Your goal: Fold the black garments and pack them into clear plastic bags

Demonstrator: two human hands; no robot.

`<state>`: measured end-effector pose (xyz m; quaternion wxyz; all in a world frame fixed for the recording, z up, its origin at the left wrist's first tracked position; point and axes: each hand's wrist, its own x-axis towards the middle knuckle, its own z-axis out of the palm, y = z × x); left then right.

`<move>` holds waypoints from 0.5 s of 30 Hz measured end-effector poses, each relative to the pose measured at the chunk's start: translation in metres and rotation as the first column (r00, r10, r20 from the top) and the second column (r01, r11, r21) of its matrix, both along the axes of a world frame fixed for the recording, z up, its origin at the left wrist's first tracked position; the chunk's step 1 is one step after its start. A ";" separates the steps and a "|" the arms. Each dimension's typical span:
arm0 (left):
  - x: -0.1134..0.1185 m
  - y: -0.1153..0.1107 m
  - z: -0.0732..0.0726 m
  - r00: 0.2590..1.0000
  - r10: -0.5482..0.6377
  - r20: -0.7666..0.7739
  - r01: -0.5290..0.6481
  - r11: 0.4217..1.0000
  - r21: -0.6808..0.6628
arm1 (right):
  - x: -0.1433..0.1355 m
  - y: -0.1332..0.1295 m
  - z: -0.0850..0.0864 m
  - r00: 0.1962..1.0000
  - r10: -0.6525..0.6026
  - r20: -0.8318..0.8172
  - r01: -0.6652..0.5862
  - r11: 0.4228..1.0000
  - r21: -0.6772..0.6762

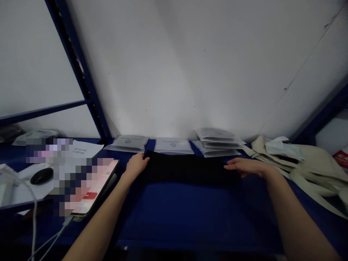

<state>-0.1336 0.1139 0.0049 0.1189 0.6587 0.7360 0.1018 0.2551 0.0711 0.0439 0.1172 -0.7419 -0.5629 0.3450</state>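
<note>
From my remote seat I judge the step in hand to be squaring up the folded black cloth (190, 169), which lies lengthwise on the blue table (201, 214), in front of the pale packets (173, 145). My left hand (136, 164) has its fingers nearly closed, pinching the left end; my right hand (250, 166) has its fingers closed on the right end. The next move, I think, calls for even tension from both hands, keeping the 2 ends level.

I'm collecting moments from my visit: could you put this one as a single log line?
left hand: holds black cloth, left end; right hand: at its right end; beneath: blue table; behind: pale packets
</note>
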 end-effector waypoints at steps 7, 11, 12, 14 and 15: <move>-0.009 -0.009 0.008 0.980 -0.045 0.192 0.066 0.993 -0.102 | 0.002 -0.004 0.003 0.997 -0.004 -0.072 -0.007 0.988 -0.154; -0.011 -0.015 0.015 0.978 -0.142 0.153 0.177 0.953 -0.245 | 0.010 0.000 -0.004 0.996 0.042 -0.084 -0.056 0.985 -0.166; -0.010 -0.015 0.016 0.982 -0.148 0.118 0.174 0.950 -0.259 | 0.012 0.002 -0.006 0.996 0.042 -0.081 -0.054 0.986 -0.155; -0.008 -0.016 0.016 0.988 -0.138 0.066 0.151 0.956 -0.252 | 0.015 0.004 -0.009 0.997 0.037 -0.069 -0.046 0.991 -0.127; -0.007 -0.016 0.016 0.991 -0.128 0.046 0.135 0.962 -0.237 | 0.016 0.005 -0.011 0.997 0.042 -0.063 -0.049 0.992 -0.116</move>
